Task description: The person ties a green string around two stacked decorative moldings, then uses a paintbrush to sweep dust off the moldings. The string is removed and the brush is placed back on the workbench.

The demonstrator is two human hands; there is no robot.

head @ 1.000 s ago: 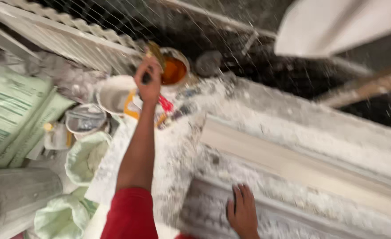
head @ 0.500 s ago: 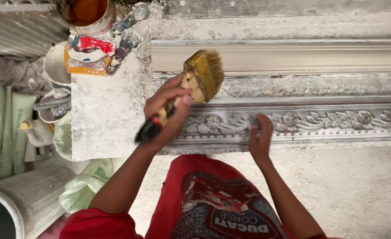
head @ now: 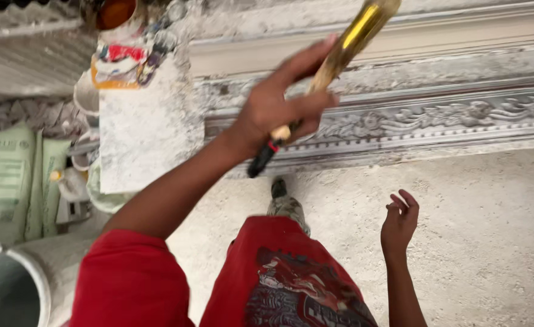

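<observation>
Soft, even daylight, no hard shadows, bright glare on the gold-handled paintbrush [head: 345, 45], motion blur on the raised left hand [head: 279, 106], dusty grey floor [head: 478, 224] fairly sharp

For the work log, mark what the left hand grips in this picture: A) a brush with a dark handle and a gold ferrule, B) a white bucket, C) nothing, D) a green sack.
A: the left hand is closed around the brush, raised above the carved moulding, while the right hand hangs open and holds nothing.
</observation>
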